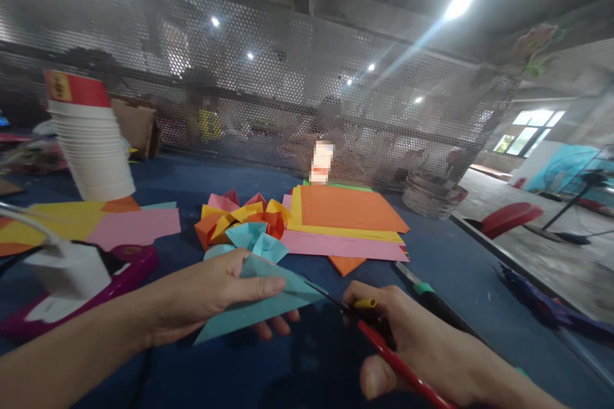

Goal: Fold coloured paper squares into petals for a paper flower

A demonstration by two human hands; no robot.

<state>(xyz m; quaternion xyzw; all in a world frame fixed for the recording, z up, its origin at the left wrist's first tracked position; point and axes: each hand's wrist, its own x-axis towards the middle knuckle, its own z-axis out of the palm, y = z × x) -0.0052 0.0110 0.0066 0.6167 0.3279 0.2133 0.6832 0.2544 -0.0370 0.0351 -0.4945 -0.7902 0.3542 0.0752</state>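
A folded light-blue paper (259, 297) is pinched in my left hand (240, 297), thumb on top and fingers beneath. My right hand (398, 339) is closed around scissors (384, 342) with a red handle and a yellow part. Their dark blades reach the right-hand tip of the blue paper. Just behind my left hand are folded pieces (249, 223) in blue, yellow, orange and pink. Beyond both hands lies a stack of coloured sheets (350, 211), orange on top, with yellow and pink below.
Stacked paper cups (93, 140) stand at the back left. A purple power strip (139, 268) with a white plug (71, 275) and loose coloured paper (134, 227) lie at left. Right of my right hand is a black-and-green cutter (441, 307). A basket (432, 195) sits near the right table edge.
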